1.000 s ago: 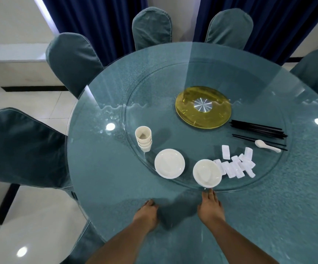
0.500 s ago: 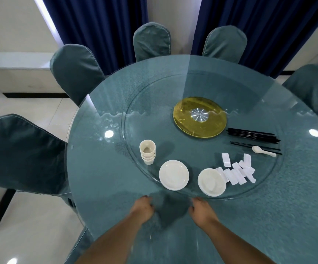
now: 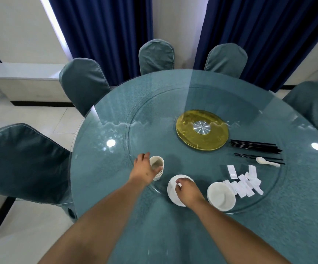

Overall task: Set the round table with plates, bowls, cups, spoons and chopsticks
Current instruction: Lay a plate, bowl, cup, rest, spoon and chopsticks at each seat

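Left hand: the left hand [image 3: 144, 169] is wrapped around the stack of cups [image 3: 157, 167], thumb on the near side and fingers behind it, gripping the stack.
Right hand: the right hand [image 3: 187, 191] lies over the stack of plates [image 3: 173, 189] with its fingers curled onto the top plate; whether it pinches the rim or only rests there I cannot tell, since the fingers hide the contact.
Landmark: the yellow disc [image 3: 202, 130] with a metal hub sits at the middle of the glass turntable [image 3: 173, 103], which lies on the round table [image 3: 97, 168].
Cups: on the turntable, near and to the left of the yellow disc, close to the turntable's rim.
Plates: nearer than the yellow disc and slightly left of it, at the turntable's near rim, just right of the cups.
Bowls: the stack of bowls [image 3: 221, 196] stands nearer than the yellow disc and a little to its right, beside the plates, untouched.
Chopsticks: the black chopsticks [image 3: 255, 147] lie in a bundle just right of the yellow disc, with a looser pair a little nearer.
Spoon: a white spoon [image 3: 266, 161] lies across that nearer pair.
Rests: a cluster of white rests [image 3: 244, 181] lies nearer than the chopsticks, right of the bowls.
Chairs: covered chairs [image 3: 83, 82] ring the table's far and left sides.
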Available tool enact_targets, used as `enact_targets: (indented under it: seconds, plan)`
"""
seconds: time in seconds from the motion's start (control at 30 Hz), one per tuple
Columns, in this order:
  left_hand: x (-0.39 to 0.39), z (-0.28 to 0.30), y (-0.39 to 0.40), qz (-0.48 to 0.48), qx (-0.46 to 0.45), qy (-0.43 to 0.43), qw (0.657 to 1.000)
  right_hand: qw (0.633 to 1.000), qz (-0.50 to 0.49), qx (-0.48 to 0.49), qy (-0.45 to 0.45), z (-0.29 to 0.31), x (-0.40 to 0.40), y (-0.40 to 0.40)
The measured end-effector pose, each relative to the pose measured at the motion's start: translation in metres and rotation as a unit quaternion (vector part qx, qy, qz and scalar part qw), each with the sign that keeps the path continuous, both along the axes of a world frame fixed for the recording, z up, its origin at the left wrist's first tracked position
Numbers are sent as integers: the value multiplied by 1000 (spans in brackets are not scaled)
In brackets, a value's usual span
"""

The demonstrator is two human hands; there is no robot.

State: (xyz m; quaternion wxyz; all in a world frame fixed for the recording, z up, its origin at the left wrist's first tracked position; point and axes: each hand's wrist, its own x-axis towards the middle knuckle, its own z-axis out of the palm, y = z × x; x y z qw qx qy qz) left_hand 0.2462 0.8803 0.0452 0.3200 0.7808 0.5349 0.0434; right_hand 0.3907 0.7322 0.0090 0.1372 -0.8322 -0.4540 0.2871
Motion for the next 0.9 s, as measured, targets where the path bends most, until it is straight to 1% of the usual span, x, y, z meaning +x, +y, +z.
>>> enact_targets:
  seconds: [0.17, 0.23, 0.33, 0.53, 0.67, 0.9]
  plan:
    - [27, 2, 8, -71, -5, 111, 991, 1000, -8, 16, -7, 0, 7, 3]
    - [33, 2, 9, -90, -1, 141, 986, 1000, -9, 13, -8, -2, 10, 0]
    - [38, 3, 9, -98, -5, 153, 983, 1000, -20, 5, -8, -6, 17, -7]
    - [42, 8, 7, -135, 44, 185, 973, 999, -38, -5, -12, -12, 23, -15]
    - [43, 10, 7, -137, 30, 186, 973, 999, -49, -9, -4, -13, 23, -16]
    - [41, 16, 9, -127, 15, 188, 974, 999, -39, -4, -10, -7, 22, -15]
